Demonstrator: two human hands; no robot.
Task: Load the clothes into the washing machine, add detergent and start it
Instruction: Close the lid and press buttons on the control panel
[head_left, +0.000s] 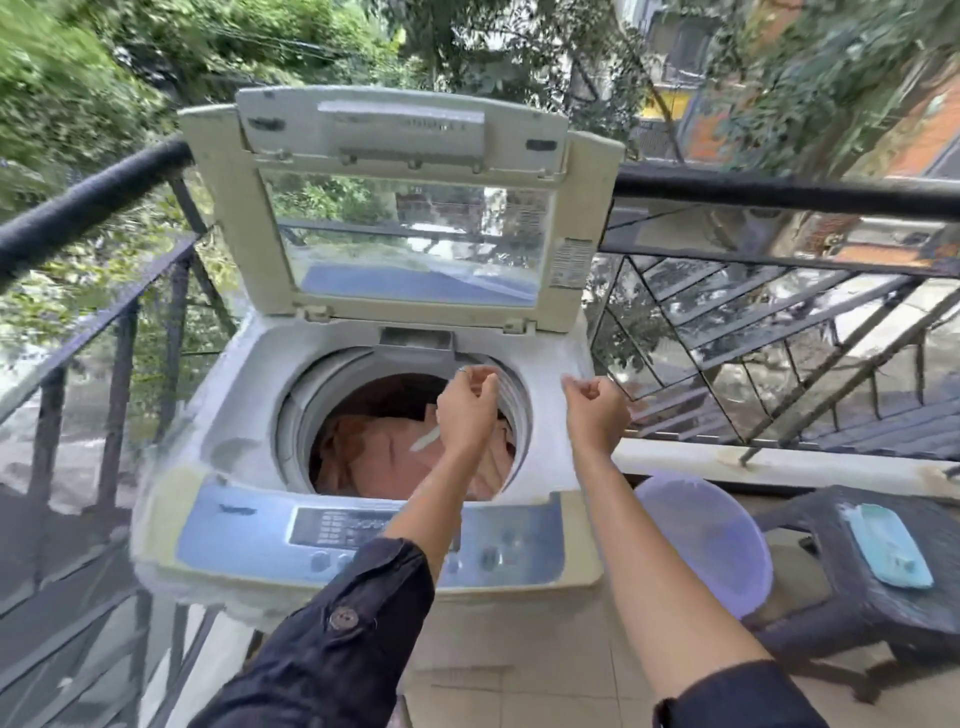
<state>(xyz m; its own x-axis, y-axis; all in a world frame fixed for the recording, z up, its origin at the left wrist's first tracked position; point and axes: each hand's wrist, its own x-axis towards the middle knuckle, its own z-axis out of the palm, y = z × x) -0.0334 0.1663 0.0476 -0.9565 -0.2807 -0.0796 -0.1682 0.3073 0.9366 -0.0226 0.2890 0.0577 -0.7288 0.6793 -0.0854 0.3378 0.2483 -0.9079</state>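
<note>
A balcony, seen from above by the person working. Nearest are two dark sleeves pushed up the forearms and a pale tiled floor (519, 691). A top-loading washing machine (228, 415) stands ahead, its blue control panel (249, 535) facing the person. To the right sit a lilac plastic basin (711, 535) and a dark stool (831, 603) with a teal object (888, 545) on it.

The left hand (467, 410) hovers over the drum. The right hand (595, 410) hovers over the machine's right rim. Both have fingers curled in to the thumb; I cannot tell whether either pinches anything. A small white strip (425, 440) shows beside the left wrist.

Peach-coloured clothes (384, 457) lie in the drum. The glass-windowed lid (405, 124) stands raised. Behind it are a black metal railing (779, 189) and green trees (78, 78).
</note>
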